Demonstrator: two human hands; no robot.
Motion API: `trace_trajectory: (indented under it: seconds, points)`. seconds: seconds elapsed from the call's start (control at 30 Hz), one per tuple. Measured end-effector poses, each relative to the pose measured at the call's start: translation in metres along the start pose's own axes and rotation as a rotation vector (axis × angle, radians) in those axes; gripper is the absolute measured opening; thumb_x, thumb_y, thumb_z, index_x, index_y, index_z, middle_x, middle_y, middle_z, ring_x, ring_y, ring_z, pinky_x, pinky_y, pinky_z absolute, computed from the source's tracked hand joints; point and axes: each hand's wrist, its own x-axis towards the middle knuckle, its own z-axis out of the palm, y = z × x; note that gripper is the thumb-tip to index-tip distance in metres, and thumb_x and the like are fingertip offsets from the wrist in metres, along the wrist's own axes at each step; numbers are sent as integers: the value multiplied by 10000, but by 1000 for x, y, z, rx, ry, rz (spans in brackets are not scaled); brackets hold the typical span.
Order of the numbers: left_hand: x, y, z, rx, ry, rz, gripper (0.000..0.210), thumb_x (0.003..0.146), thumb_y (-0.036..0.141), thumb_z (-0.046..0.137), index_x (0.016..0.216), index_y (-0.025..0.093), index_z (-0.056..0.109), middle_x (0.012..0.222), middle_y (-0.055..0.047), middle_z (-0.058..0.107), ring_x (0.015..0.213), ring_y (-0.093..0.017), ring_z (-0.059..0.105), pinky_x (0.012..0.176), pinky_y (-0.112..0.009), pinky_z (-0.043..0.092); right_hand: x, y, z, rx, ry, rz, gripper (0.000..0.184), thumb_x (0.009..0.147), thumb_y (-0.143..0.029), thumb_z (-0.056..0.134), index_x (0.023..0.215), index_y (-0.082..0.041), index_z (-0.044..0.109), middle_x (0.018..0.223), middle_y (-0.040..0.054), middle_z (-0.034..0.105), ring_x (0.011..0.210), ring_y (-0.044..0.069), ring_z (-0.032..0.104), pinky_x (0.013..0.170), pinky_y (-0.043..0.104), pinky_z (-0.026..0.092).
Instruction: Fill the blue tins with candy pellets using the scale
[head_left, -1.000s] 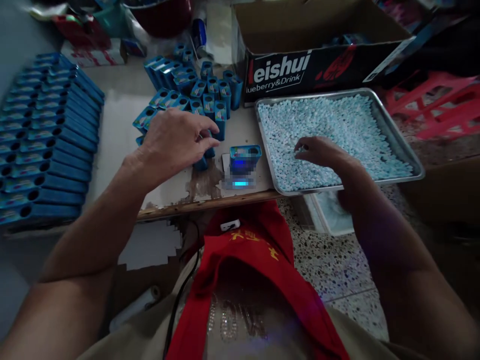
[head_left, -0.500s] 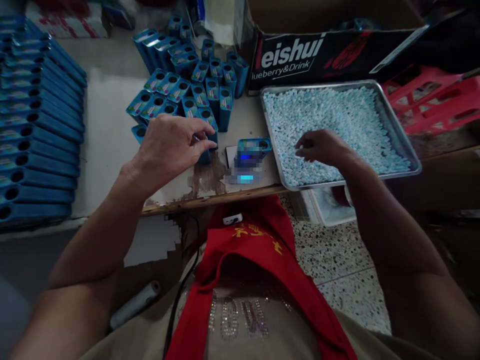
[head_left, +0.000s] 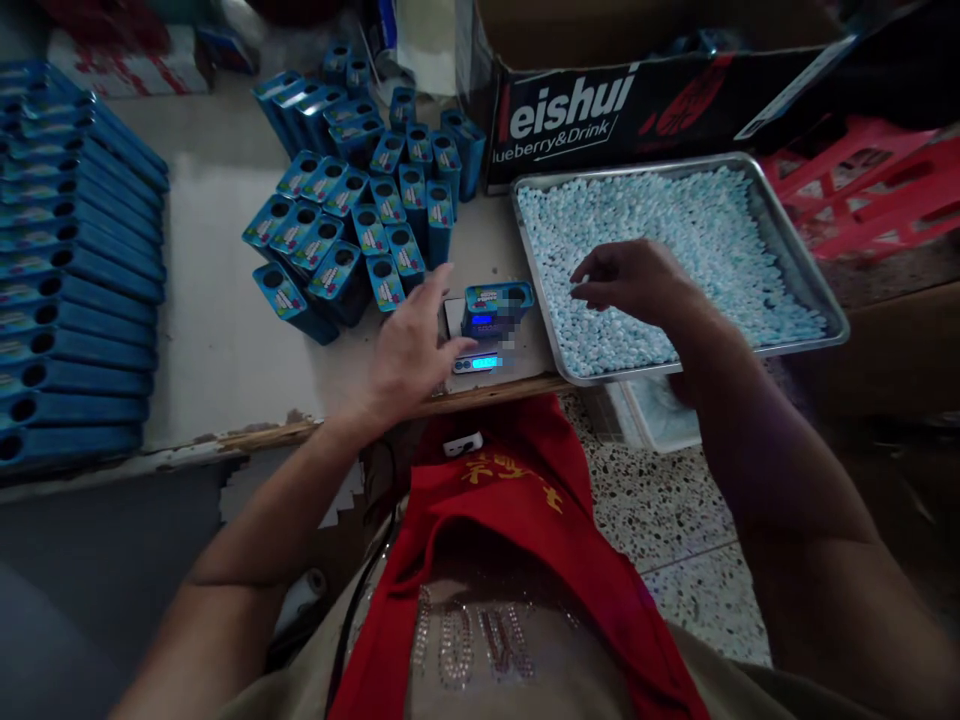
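Observation:
My left hand (head_left: 415, 345) rests open on the table, fingers spread, its thumb beside a small scale (head_left: 480, 362) with a lit blue display. A blue tin (head_left: 496, 303) with a round hole stands on the scale. My right hand (head_left: 637, 280) hovers over a metal tray (head_left: 832, 318) filled with small pale blue candies (head_left: 697, 240), fingers pinched together; whether it holds candies I cannot tell. A cluster of upright blue tins (head_left: 360, 220) stands just beyond my left hand.
Rows of blue tins lying flat (head_left: 67, 270) fill the left side. A black cardboard box (head_left: 592, 110) stands behind the tray. Red plastic crates (head_left: 870, 180) sit at the right. The table's worn front edge (head_left: 315, 430) runs below my hands; terrazzo floor (head_left: 660, 520) lies beneath.
My left hand left the cluster of upright tins and moved right, down to the scale. My right hand lifted slightly and shifted left over the tray.

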Motion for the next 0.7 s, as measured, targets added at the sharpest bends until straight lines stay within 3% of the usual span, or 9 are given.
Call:
trace_trajectory:
  seconds: [0.07, 0.17, 0.27, 0.37, 0.47, 0.57, 0.7]
  points:
    - [-1, -10, 32, -54, 27, -39, 814, 845, 163, 1004, 1570, 224, 640, 1524, -155, 759, 1402, -358, 756, 1235, -472, 617, 3, 8, 4, -32, 35, -18, 213, 870, -276, 866, 1072, -208, 872, 932, 82, 834, 924, 283, 802, 889, 409, 634]
    - [16, -17, 62, -113, 6, -93, 455, 872, 196, 992, 1249, 202, 738, 1196, -111, 835, 1136, -344, 820, 1061, -459, 673, 5, 18, 20, 75, 157, -27, 261, 841, -270, 899, 1093, -219, 854, 1131, 102, 851, 1085, 314, 795, 1026, 463, 625]
    - [50, -4, 60, -50, -34, 63, 337, 896, 137, 929, 1180, 220, 768, 1152, -87, 825, 1140, -335, 796, 1062, -460, 658, 5, 18, 42, 511, 225, 48, 214, 957, -372, 841, 1103, -223, 789, 1103, 88, 825, 1026, 265, 781, 978, 425, 647]
    - [86, 32, 44, 187, -88, 365, 372, 1012, 55, 729, 1311, 264, 801, 1314, -105, 814, 1323, -346, 734, 1181, -517, 596, 6, 11, 59, 1079, 185, 213, 248, 1103, -481, 713, 1065, -236, 712, 987, 62, 768, 917, 205, 756, 900, 340, 665]
    - [114, 69, 38, 349, -90, 580, 407, 1102, 60, 587, 1359, 288, 805, 1417, -106, 793, 1453, -355, 676, 1278, -573, 519, 9, 5, 64, 1493, 127, 346, 325, 1151, -573, 646, 1038, -270, 631, 966, 58, 732, 910, 207, 747, 890, 323, 693]
    - [138, 88, 48, 354, -133, 630, 338, 1124, 111, 605, 1316, 287, 820, 1409, -95, 797, 1470, -346, 666, 1276, -561, 525, 11, 3, 60, 1751, 123, 410, 313, 1164, -593, 608, 1077, -295, 568, 1012, 61, 716, 952, 232, 750, 858, 351, 724]
    - [162, 91, 63, 353, -171, 604, 299, 1119, 143, 608, 1230, 281, 849, 1350, -110, 812, 1438, -358, 680, 1237, -583, 551, 15, 8, 56, 1992, 166, 492, 256, 1210, -518, 484, 1152, -283, 566, 1104, 113, 696, 1007, 240, 738, 797, 329, 735]
